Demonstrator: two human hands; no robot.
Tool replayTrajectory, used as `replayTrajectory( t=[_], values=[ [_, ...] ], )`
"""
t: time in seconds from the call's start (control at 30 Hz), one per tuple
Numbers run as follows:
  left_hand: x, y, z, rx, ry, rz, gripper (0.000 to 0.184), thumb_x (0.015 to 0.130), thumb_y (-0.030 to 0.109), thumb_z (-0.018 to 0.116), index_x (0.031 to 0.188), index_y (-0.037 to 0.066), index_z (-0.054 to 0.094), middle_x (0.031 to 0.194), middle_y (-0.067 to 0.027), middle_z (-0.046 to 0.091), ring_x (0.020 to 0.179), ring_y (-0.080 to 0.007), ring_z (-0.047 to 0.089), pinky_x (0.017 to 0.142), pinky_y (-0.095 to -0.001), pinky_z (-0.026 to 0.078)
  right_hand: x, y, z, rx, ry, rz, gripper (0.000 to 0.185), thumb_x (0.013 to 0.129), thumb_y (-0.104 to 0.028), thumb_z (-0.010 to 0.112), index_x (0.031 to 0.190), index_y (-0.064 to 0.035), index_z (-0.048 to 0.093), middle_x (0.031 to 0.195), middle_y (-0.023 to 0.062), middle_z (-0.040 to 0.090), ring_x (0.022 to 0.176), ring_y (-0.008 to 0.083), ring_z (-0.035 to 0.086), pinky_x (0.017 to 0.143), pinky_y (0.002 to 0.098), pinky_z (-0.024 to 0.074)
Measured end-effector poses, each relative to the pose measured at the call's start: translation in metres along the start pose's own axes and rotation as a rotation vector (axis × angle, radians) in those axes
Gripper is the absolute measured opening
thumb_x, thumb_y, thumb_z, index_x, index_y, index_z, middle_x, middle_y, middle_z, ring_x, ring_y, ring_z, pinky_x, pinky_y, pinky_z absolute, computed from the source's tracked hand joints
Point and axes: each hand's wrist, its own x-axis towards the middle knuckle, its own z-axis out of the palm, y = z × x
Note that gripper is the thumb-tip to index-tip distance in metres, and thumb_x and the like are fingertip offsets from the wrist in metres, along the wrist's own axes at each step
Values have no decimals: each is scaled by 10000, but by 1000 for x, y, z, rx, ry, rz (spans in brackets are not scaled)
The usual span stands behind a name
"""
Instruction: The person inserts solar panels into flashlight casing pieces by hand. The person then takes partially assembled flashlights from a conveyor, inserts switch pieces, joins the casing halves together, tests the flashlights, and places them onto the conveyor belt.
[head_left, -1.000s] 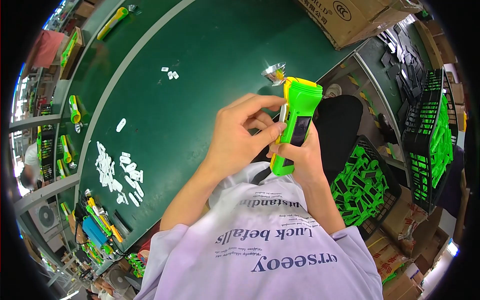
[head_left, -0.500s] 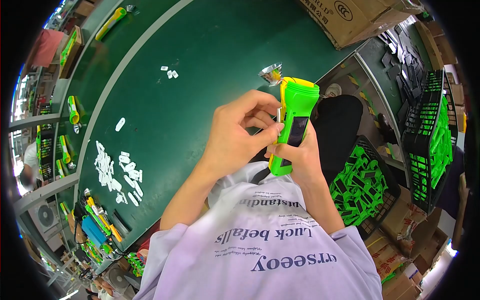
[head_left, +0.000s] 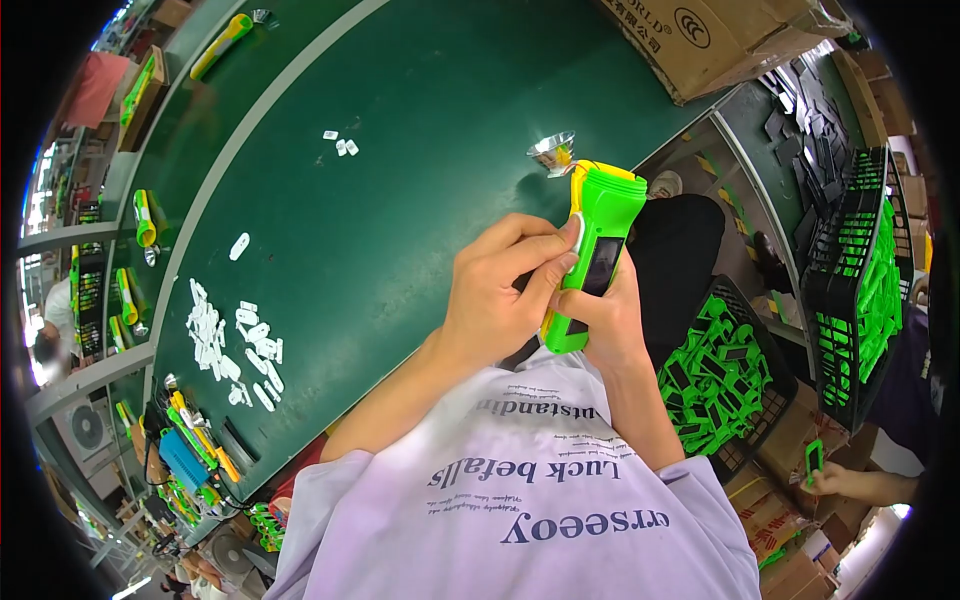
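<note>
Since half a second ago, the left hand point(head_left: 508, 285) has shifted in against the torch point(head_left: 593, 232), and the white piece point(head_left: 578, 232) it pinches now sits closer along the torch's side. A co-worker's hand point(head_left: 828, 482) has also come into view at lower right, with a green frame point(head_left: 814, 460). The right hand point(head_left: 616, 312) is clasped round the torch's handle, thumb across the front, holding it up in front of the person, by the edge of the worktop point(head_left: 370, 220). I'd guess the body is light, stiff, smooth plastic, safest gripped low on the handle. The shiny reflector point(head_left: 553, 155) beyond its head looks more delicate, best left unsqueezed.
</note>
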Motion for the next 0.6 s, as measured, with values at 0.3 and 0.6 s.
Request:
replayTrajectory(
  t=[0.3, 0.6],
  values=[
    [16, 13, 2, -238, 16, -385, 294, 798, 110, 793, 1035, -1, 660, 838, -5, 660, 704, -44, 549, 641, -214, 438, 1, 18, 9, -459, 74, -194, 545, 697, -85, 791, 1127, -3, 467, 844, 48, 590, 800, 97, 578, 660, 256, 488],
    [11, 10, 10, -229, 3, -285, 363, 886, 247, 734, 1118, -10, 626, 912, -27, 656, 771, -72, 554, 685, -229, 442, -9, 21, 5, -790, 148, -418, 440, 684, -123, 816, 974, -12, 504, 745, 118, 654, 652, 197, 673, 619, 311, 521]
  ],
)
